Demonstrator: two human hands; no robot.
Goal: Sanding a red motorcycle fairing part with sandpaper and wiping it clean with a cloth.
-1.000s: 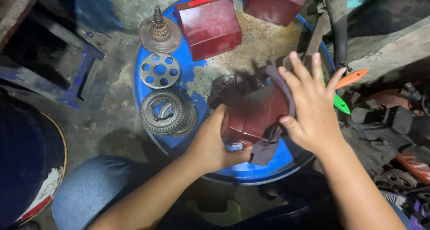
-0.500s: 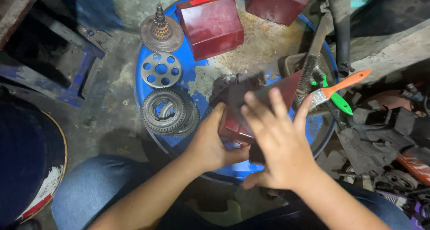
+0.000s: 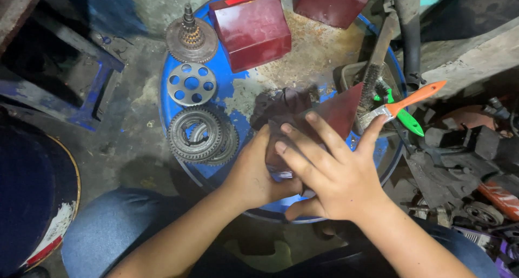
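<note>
a rough repair workshop: a rusty blue drum lid (image 3: 324, 51) serves as a bench, carrying greasy toothed gears (image 3: 197, 134), a geared shaft (image 3: 190, 35) and a wire brush (image 3: 373, 78), with dark engine scrap (image 3: 459, 159) heaped on grimy concrete.

Glossy red plastic box (image 3: 330, 118), rusty chipped drum top (image 3: 319, 51)

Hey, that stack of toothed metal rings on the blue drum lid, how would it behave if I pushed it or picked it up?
The toothed rings look like thick steel, so probably heavy for their size and fully stiff. They lie flat on the blue drum lid, so a push would likely slide them, not roll them. They seem loosely stacked and slightly offset, so they may separate when lifted.
</note>
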